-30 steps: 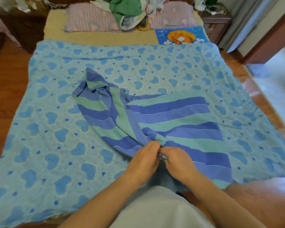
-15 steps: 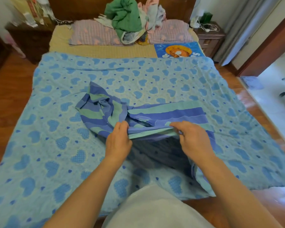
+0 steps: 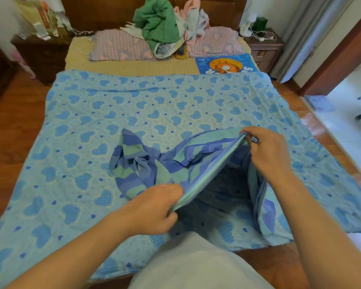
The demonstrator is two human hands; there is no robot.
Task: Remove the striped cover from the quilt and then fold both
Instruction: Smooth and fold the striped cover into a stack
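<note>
The striped cover [image 3: 140, 170], blue and green, lies bunched on the middle of the quilt [image 3: 75, 142], which is light blue with hearts and spread flat over the bed. My left hand [image 3: 152, 207] grips the near end of the cover's open edge. My right hand [image 3: 267, 149] grips the far end of that edge and holds it up. Between my hands the cover gapes open, and the heart-patterned quilt shows dark inside the opening. The cover's right part hangs down under my right forearm.
A pile of green and pale clothes [image 3: 165, 26] sits on two pink pillows [image 3: 121, 46] at the headboard. Wooden nightstands [image 3: 265, 49] flank the bed. A wood floor [image 3: 12, 122] runs along both sides. A doorway [image 3: 346, 80] opens at the right.
My hands have moved apart along the cover's edge: the right one up and to the right, the left one nearer to me. The opening between them has widened.
</note>
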